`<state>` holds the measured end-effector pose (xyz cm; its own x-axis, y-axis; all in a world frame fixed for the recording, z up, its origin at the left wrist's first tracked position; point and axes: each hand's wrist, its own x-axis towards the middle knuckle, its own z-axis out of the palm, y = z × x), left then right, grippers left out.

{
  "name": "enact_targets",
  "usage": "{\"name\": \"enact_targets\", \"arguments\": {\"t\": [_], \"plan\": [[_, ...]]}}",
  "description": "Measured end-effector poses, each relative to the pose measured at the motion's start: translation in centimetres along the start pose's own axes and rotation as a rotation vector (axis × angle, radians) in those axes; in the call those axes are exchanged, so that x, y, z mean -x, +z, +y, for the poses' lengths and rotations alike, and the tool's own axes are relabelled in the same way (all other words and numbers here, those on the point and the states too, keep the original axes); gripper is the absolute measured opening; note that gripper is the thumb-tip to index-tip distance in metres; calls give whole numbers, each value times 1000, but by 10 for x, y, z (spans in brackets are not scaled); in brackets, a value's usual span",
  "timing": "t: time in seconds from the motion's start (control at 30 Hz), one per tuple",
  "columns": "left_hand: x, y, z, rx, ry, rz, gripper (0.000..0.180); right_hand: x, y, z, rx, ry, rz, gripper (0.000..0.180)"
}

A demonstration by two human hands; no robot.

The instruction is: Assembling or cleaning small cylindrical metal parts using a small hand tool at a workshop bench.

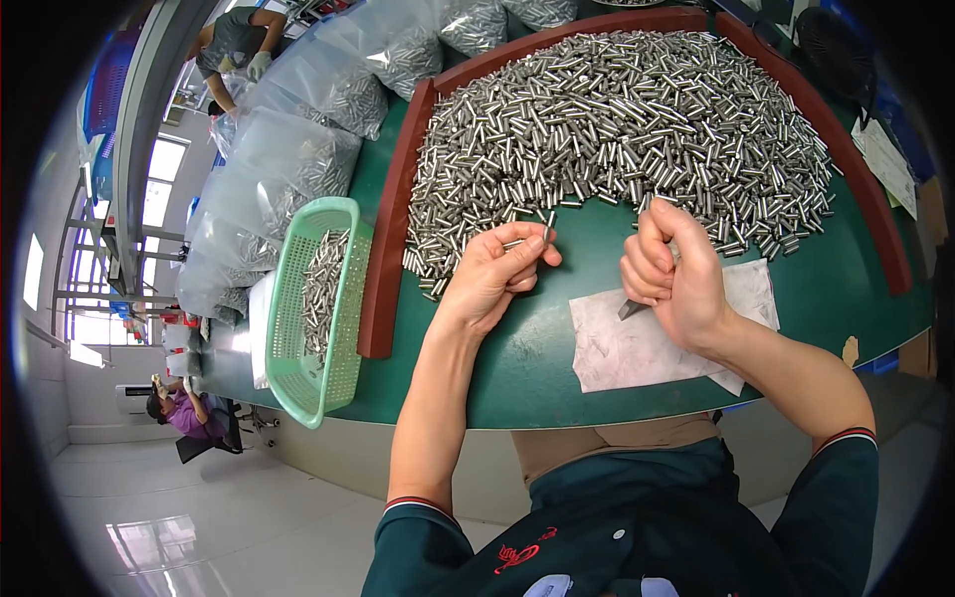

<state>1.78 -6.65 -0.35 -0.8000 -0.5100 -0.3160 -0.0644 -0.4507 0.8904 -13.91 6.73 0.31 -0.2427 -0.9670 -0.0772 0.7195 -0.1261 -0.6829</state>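
Note:
Between the thumb and fingertips of my left hand a small metal pin stands nearly upright. My right hand is closed in a fist around a dark grey bar-like tool, whose blunt end sticks out under the little finger. The rest of that tool is hidden in the fist. Just beyond both hands lies a large heap of shiny metal pins. Beneath my right hand a smudged white cloth is spread on the green tabletop.
A dark red wooden border curves around the heap. Left of it, a light green plastic basket holds some pins. Clear plastic bags of pins line the table's far left. Papers lie at the right. Two people work farther off.

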Motion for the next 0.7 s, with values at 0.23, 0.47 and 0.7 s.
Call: {"name": "enact_targets", "arguments": {"t": [0.23,0.47,0.7], "plan": [[19,40,-3,-778,206,86,11,1,0,-1,-4,-35,-9,41],[26,54,-18,-1095,225,71,10,4,2,3,15,-123,-20,42],[26,55,-18,-1084,212,80,10,3,1,9,6,-153,-20,40]]}}
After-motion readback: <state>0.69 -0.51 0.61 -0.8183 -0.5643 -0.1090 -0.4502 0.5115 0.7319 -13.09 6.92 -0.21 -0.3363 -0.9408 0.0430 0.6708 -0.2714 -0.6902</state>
